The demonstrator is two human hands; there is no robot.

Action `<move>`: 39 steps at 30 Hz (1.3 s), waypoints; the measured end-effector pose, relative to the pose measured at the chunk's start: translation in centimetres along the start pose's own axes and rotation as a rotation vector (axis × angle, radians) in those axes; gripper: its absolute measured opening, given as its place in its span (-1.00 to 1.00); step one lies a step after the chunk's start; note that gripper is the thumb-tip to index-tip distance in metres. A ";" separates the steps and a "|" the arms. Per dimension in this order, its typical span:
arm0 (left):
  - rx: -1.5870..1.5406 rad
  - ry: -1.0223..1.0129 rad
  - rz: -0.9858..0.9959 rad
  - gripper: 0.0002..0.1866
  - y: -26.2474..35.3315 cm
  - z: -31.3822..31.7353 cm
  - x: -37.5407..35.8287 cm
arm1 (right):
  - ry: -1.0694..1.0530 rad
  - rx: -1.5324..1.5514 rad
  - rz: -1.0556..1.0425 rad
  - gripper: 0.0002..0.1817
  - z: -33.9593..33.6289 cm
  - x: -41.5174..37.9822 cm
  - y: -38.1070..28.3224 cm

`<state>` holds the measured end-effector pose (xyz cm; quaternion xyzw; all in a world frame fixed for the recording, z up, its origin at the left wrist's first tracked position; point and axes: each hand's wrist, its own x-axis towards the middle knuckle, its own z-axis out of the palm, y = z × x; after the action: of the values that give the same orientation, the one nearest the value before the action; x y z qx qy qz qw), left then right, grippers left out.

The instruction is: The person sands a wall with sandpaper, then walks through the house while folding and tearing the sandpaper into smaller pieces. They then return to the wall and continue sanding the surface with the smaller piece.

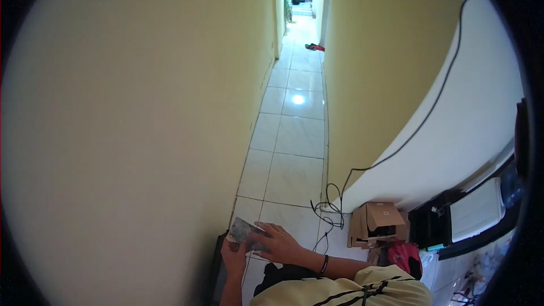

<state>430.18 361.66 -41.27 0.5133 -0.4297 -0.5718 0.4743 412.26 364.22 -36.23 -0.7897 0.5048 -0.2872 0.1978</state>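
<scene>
- Nearest the cam: a pale yellow shirt [362, 290] w/ thin dark stripes is seen at the bottom edge, both forearms reaching out from it.
- A flat grey-white scraper blade [245, 230] is held betw. both hands, low in the frame, just in front of the left-hand wall.
- Blade's look: thin, roughly rectangular, tilted, surface mottled grey w/ paler patches; upper-left corner is left uncovered past the fingertips. Whether there is a handle can't be told, it's hidden under the hands.
- Right hand [277, 243] is laid over the blade's right part; fingers [266, 228] are kept close together, slightly curled, pressed onto the top face.
- Left hand [233, 258] is placed under & behind the blade, gripping its lower end; fingers are mostly hidden, so the exact finger state can't be told beyond a closed hold.
- A dark band [324, 263] is worn on the right wrist.
- Beyond the fingertips: a white tiled floor [294, 136] is seen running down a narrow corridor betw. yellow walls [141, 107].
- To the right of the right-hand fingers: a tangled black cable [331, 207] is laid on the tiles and run up the white wall.
- Further right of the fingers: an open cardboard box [377, 221] is set near the wall, w/ a red item [405, 256] just beside it.
</scene>
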 end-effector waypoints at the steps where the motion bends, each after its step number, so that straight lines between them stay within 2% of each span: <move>1: 0.025 0.016 -0.038 -0.73 0.3 -0.2 0.2 | -0.009 0.005 -0.011 -0.19 0.1 0.8 0.3; 3: 0.041 0.082 0.000 -0.73 0.7 0.0 0.6 | -0.055 -0.030 0.050 -0.09 0.6 2.7 0.7; 6: 0.065 0.233 0.051 -0.73 -0.3 -0.3 0.5 | -0.193 0.000 -0.046 0.01 2.3 5.3 1.8; 9: 0.086 0.456 0.058 -0.71 -0.1 -0.6 0.4 | -0.346 0.048 -0.154 0.02 3.0 8.7 1.7; 11: 0.111 0.611 0.038 -0.70 -0.7 -0.1 -0.2 | -0.413 0.076 -0.299 0.03 3.4 10.2 1.8; 13: 0.378 0.765 0.042 -0.69 -2.7 -0.4 -0.7 | -0.487 0.097 -0.353 0.04 5.3 11.1 2.0; 18: 0.240 1.039 -0.047 -0.70 -1.2 -0.2 -4.0 | -0.623 0.210 -0.560 0.00 8.3 10.7 -0.1; 20: 0.228 1.117 -0.064 -0.70 -3.0 -0.7 -5.4 | -0.643 0.247 -0.650 -0.02 10.0 9.9 -0.4; 23: 0.183 1.164 -0.013 -0.68 -5.1 -0.8 -8.4 | -0.702 0.382 -0.699 -0.05 10.9 8.5 -1.8; 25: 0.148 1.210 -0.051 -0.65 -4.5 -1.2 -9.4 | -0.701 0.358 -0.756 -0.07 10.8 8.5 -3.3; 29: 0.098 1.282 -0.072 -0.60 -5.3 -2.2 -13.2 | -0.826 0.370 -0.796 -0.07 11.8 6.5 -6.1; 33: -0.270 1.253 0.015 -0.51 -6.7 -2.1 -18.9 | -0.860 0.428 -0.833 -0.10 13.4 2.0 -8.3; 34: -0.404 1.237 0.020 -0.49 -6.8 -2.0 -20.2 | -0.802 0.489 -0.866 -0.18 14.1 0.7 -8.6; 35: -0.405 1.240 0.041 -0.49 -6.5 -1.7 -21.2 | -0.741 0.552 -0.902 -0.25 14.3 0.0 -9.3; 36: -0.485 1.227 0.058 -0.48 -6.0 -1.2 -22.2 | -0.734 0.549 -0.922 -0.25 14.2 -0.7 -9.7; 38: -0.573 1.221 0.093 -0.47 -6.7 -0.7 -24.0 | -0.950 0.459 -0.767 -0.44 13.4 -2.1 -10.4; 39: -0.618 1.205 0.099 -0.49 -7.6 -0.7 -24.7 | -0.951 0.454 -0.787 -0.44 13.6 -2.7 -10.6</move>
<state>430.66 387.33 -44.30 0.5630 0.0699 -0.2601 0.7814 427.45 371.37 -40.84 -0.8948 -0.0371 -0.0571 0.4413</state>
